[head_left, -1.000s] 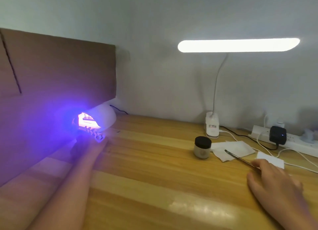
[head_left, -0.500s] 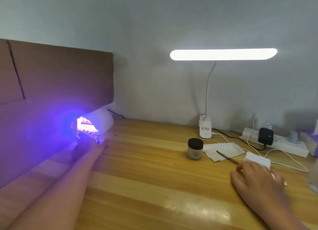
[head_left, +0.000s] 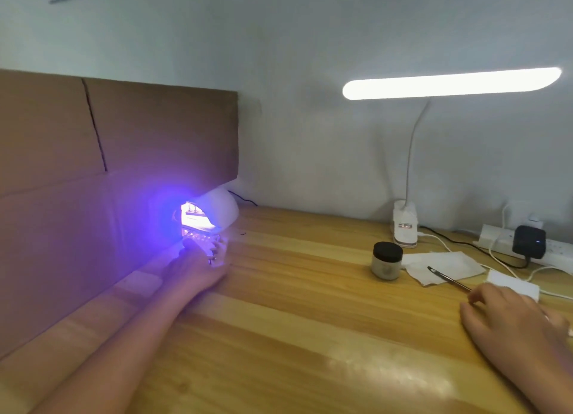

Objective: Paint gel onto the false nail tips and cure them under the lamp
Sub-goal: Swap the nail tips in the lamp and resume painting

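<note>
Left hand (head_left: 198, 266) at glowing lamp (head_left: 217, 210)

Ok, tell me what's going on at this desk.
A person is at the curing step. The left hand holds the false nail tips at the mouth of the curing lamp, which glows violet. The right hand rests on the wooden table, fingers loosely curled by the handle end of the brush; whether they touch it is unclear. The brush lies across a white tissue beside a black-lidded jar.

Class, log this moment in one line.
stage: curing | left hand: holds nail tips at lit lamp | right hand: rests on table beside brush
</note>
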`<act>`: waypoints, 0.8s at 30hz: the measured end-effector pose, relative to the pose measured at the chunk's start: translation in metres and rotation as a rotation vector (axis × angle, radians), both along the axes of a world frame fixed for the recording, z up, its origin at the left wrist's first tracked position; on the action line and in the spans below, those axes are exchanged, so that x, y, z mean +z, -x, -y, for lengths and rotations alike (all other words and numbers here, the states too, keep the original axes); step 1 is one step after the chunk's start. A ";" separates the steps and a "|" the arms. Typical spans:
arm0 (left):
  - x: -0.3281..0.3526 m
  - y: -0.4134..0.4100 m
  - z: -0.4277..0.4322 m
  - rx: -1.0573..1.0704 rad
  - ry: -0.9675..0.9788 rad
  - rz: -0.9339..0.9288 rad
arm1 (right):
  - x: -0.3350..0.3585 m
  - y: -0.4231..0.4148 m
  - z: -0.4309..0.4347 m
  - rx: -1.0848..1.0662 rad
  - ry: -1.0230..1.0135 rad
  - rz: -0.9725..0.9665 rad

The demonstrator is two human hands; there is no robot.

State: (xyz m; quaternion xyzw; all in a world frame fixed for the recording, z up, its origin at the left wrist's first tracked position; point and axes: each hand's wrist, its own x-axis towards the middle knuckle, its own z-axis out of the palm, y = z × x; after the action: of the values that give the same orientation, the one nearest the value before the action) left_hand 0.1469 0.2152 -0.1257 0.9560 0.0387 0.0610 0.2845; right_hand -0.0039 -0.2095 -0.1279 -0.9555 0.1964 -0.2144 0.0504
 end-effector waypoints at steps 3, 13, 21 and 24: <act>0.003 0.037 0.012 0.152 -0.281 0.025 | 0.003 0.003 0.001 -0.026 -0.030 -0.027; 0.000 0.099 0.134 -0.571 0.003 -0.024 | 0.000 0.007 0.013 -0.064 -0.178 0.012; 0.006 0.062 0.218 -0.777 0.141 -0.083 | -0.001 0.009 0.020 0.069 -0.605 0.303; -0.006 0.059 0.226 -0.754 0.176 0.004 | 0.000 0.006 0.018 0.121 -0.718 0.346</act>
State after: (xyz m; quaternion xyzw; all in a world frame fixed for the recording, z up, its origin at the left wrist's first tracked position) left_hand 0.0882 -0.0112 -0.1312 0.8750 -0.3109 -0.0496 0.3678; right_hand -0.0099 -0.2270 -0.1281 -0.8367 0.1907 -0.2868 0.4258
